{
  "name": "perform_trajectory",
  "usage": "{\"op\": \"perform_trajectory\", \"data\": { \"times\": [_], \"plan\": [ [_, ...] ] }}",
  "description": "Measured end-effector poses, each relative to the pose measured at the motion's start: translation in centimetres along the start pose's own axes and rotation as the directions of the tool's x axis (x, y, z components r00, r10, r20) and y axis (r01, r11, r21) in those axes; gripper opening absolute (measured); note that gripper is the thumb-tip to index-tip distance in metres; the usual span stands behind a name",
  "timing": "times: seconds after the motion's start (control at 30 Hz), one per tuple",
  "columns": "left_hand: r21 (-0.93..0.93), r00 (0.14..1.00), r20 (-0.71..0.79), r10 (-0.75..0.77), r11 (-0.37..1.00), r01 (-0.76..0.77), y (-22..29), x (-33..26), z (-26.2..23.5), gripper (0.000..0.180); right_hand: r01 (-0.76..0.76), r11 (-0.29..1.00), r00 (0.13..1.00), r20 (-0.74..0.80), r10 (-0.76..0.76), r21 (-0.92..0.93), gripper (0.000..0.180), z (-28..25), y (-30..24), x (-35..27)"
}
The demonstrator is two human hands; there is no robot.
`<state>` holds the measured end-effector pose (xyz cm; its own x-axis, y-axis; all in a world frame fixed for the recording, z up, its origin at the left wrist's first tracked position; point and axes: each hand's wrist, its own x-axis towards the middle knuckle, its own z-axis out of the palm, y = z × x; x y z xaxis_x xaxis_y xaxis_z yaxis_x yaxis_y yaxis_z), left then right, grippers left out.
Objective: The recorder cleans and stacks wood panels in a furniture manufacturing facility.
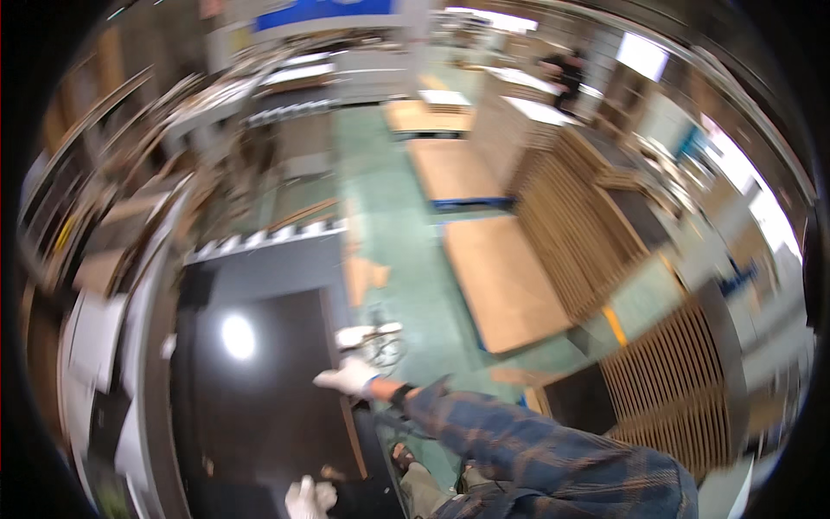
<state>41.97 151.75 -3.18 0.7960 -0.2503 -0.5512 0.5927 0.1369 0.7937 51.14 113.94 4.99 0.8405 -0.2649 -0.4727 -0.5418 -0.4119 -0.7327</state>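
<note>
Seemingly, the dark panel [268, 398] was stiff, slick, best edge-held; right hand [353, 378] at 3 o'clock, left hand [309, 499] at 5, grips unclear.

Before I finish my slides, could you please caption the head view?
White-gloved left hand and right hand at the edges of a dark panel, stacked boards to the right.

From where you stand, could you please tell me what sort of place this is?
Probably a woodworking workshop: a dark brown rectangular panel lies in front, and brown stacks of flat boards line the right of the green floor.
</note>
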Motion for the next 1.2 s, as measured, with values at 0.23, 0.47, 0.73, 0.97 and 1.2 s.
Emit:
{"op": "perform_trajectory", "data": {
  "times": [0.23, 0.47, 0.73, 0.97, 1.2],
  "plan": [
    [0.683, 0.912, 0.071, -0.405, 0.685, 0.251, 4.9, -3.5, 10.5, 0.028, 0.122, 0.990, 0.935, -0.329, -0.136, -0.064, 0.050, -3.8, 8.1, -7.2],
    [0.845, 0.707, 0.486, -0.514, 0.485, -0.227, -2.2, -7.8, 21.6, 0.030, 0.312, 0.949, 0.950, 0.013, -0.313, 0.049, 0.046, -3.1, 27.3, -28.0],
    [0.872, 0.521, 0.484, -0.703, 0.433, -0.227, -15.0, -16.5, 39.7, 0.031, -0.347, 0.626, 0.735, -0.212, 0.644, 0.699, 0.038, 3.3, 52.8, -55.6],
    [0.870, 0.368, 0.342, -0.865, 0.144, -0.471, -25.6, -20.0, 51.8, 0.037, -0.200, 0.301, 0.418, -0.197, 0.887, 0.933, 0.037, 8.3, 64.2, -65.0],
    [0.816, 0.394, 0.331, -0.858, 0.050, -0.576, -40.1, -17.8, 65.1, 0.028, -0.080, 0.126, -0.089, -0.133, 0.987, 0.989, 0.059, 12.6, 72.2, -65.0]
  ]
}}
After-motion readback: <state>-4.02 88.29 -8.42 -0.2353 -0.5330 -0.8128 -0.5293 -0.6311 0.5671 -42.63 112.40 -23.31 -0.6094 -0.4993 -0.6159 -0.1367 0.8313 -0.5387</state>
